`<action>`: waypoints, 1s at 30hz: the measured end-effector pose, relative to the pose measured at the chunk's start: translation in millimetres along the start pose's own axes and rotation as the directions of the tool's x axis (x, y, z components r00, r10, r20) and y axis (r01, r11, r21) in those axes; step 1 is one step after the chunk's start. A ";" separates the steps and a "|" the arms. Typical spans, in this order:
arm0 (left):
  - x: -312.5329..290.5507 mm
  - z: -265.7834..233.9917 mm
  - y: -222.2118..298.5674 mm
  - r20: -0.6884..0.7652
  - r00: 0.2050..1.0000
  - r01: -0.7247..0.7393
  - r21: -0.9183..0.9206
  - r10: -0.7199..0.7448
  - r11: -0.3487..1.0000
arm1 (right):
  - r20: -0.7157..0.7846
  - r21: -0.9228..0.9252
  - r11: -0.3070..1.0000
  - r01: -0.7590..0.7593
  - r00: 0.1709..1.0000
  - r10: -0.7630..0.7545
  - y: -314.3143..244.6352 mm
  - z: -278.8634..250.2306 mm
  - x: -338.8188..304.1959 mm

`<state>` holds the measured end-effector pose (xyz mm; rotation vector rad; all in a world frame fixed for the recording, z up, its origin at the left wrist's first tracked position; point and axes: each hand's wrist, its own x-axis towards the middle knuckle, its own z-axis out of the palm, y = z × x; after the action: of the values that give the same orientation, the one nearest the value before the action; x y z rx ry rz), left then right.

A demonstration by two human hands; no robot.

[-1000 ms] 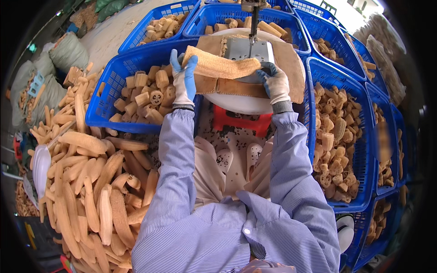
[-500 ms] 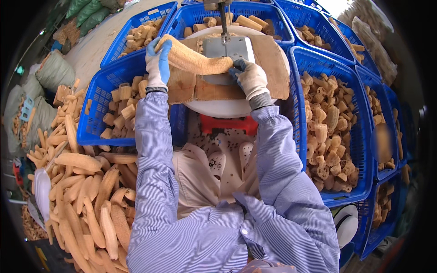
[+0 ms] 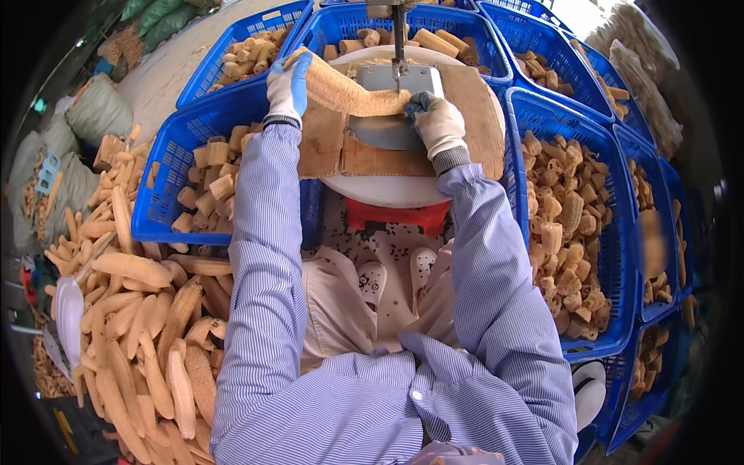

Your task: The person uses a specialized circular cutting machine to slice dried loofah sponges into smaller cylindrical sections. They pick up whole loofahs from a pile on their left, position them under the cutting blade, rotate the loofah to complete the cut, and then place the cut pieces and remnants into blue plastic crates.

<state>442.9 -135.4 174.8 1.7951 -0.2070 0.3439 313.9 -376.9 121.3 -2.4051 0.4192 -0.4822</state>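
Note:
A long, curved dried loofah (image 3: 345,91) stretches between my gloved hands over a wooden board (image 3: 318,147). My left hand (image 3: 287,84), in a white and blue glove, is closed round its far left end. At the right end, my right hand (image 3: 435,120) grips the tip, its thumb and fingers pressed together. Just behind that tip stands the thin upright blade (image 3: 399,46) of a cutting machine, rising from a grey metal plate (image 3: 418,80). The loofah's right end lies close to the blade; whether they touch I cannot tell.
Blue baskets surround the machine. The right basket (image 3: 577,345) holds many short loofah pieces, and the left basket (image 3: 167,174) holds cut cylinders. A large heap of whole loofahs (image 3: 132,341) lies at the left. Under the board is a red stool (image 3: 395,215). Sacks (image 3: 101,116) stand farther left.
My hands still hold the loofah at both ends. Its right end has moved away from me, nearer the blade. The whole view has shifted slightly.

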 end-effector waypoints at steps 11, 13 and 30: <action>-41.6 -24.0 -20.6 0.100 0.965 0.249 -0.627 -0.241 0.738 | 0.026 0.611 0.787 -0.087 0.996 0.091 42.1 -37.4 -5.6; -66.6 -70.9 -39.5 0.173 0.977 0.215 -0.753 -0.129 0.622 | -0.047 0.791 0.612 -0.010 0.996 0.077 44.0 -70.8 -58.2; -322.4 58.3 86.0 0.026 0.986 -0.102 -0.687 0.165 0.720 | -0.274 0.818 0.536 0.207 0.961 0.046 47.2 -192.2 -309.7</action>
<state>119.6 -226.5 131.1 1.0519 -0.4647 0.2452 -51.6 -386.6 158.2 -1.3935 0.1122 -0.8318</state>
